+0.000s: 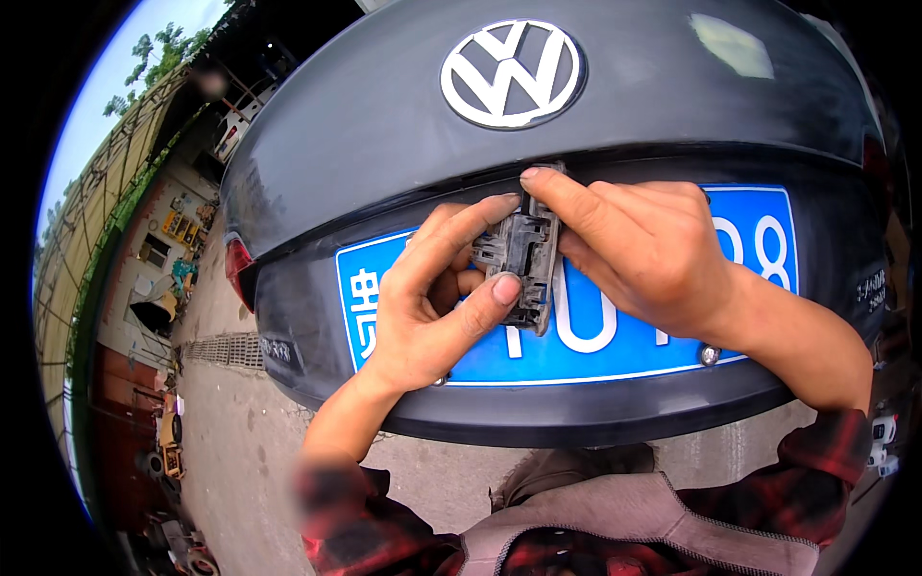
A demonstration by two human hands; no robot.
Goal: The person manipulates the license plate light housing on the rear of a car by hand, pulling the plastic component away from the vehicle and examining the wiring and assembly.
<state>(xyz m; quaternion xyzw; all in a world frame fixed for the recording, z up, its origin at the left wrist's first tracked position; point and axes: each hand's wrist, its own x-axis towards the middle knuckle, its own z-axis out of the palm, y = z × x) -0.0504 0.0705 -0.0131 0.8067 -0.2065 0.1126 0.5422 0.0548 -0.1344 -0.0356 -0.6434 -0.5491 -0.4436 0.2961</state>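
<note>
Between my hands, in front of the car's rear, is a small dusty dark plastic part (pixel 523 254) with moulded clips and ribs, standing roughly upright. My left hand (pixel 427 293) is closed on its left side, the thumb low on its face and the index finger near its top. My right hand (pixel 648 240) pinches its upper right side, index fingertip at the top end. The right thumb is mostly hidden behind the part. Behind both hands is a blue licence plate (pixel 759 230) with white characters, partly covered by them.
The dark grey trunk lid (pixel 355 144) carries a round chrome badge (pixel 512 74) above my hands. Bolts (pixel 710 356) sit along the plate's lower edge. At left are a red tail light (pixel 238 269), a floor grate (pixel 221 350) and workshop clutter (pixel 168 437) along a wall.
</note>
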